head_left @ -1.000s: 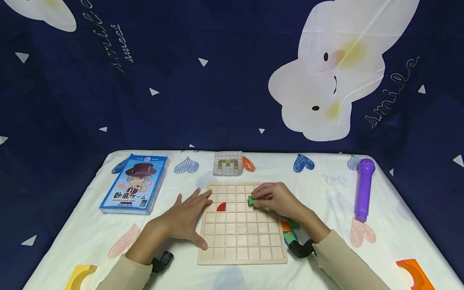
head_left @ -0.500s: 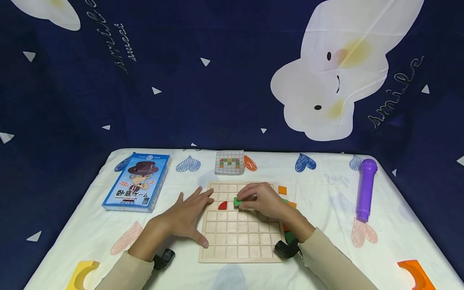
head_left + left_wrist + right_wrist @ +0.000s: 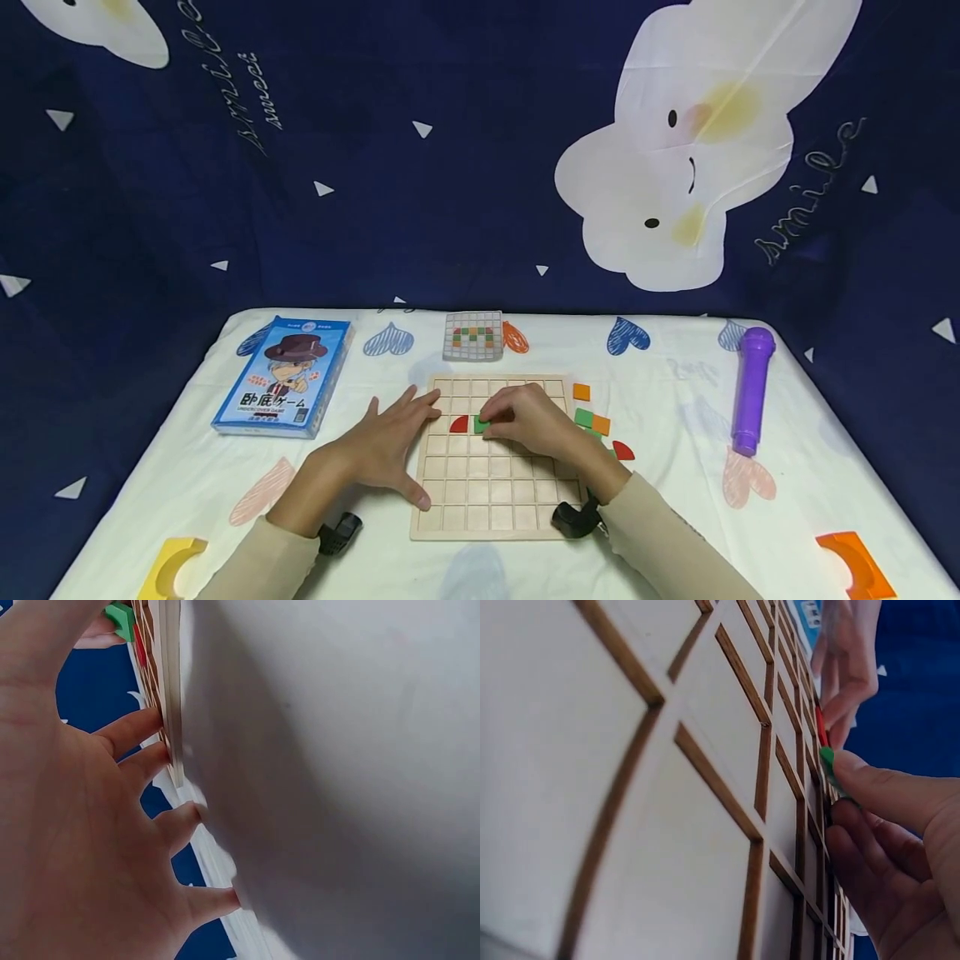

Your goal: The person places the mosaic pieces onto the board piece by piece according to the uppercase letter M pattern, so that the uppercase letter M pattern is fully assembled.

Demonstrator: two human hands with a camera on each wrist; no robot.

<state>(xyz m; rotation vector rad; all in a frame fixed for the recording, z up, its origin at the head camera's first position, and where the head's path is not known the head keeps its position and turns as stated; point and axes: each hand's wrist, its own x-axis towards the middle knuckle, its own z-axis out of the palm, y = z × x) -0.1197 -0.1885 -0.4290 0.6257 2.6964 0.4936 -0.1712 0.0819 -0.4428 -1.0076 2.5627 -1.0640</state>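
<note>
My right hand (image 3: pixel 528 421) pinches a green square block (image 3: pixel 480 425) between thumb and fingers, low over the wooden grid board (image 3: pixel 480 521). The block is just right of a red quarter-circle block (image 3: pixel 460 424) that lies in a cell of the board. In the right wrist view the green block (image 3: pixel 827 757) shows at the thumb tip, partly covered. My left hand (image 3: pixel 378 450) is spread with straight fingers along the board's left edge, fingertips and thumb on its rim. From the left wrist, the fingers (image 3: pixel 180 825) reach the board edge and the cloth beside it.
Loose orange, green and red blocks (image 3: pixel 584 417) lie right of the board, partly behind my right forearm. A pattern card (image 3: pixel 472 346) stands behind the board. Farther out are a blue game box (image 3: pixel 283 379), a purple microphone (image 3: pixel 753 392), a yellow arch (image 3: pixel 168 567) and an orange arch (image 3: pixel 858 562).
My right hand has carried the green block leftward across the board, from its right side to beside the red quarter-circle block. The left hand has stayed at the board's edge.
</note>
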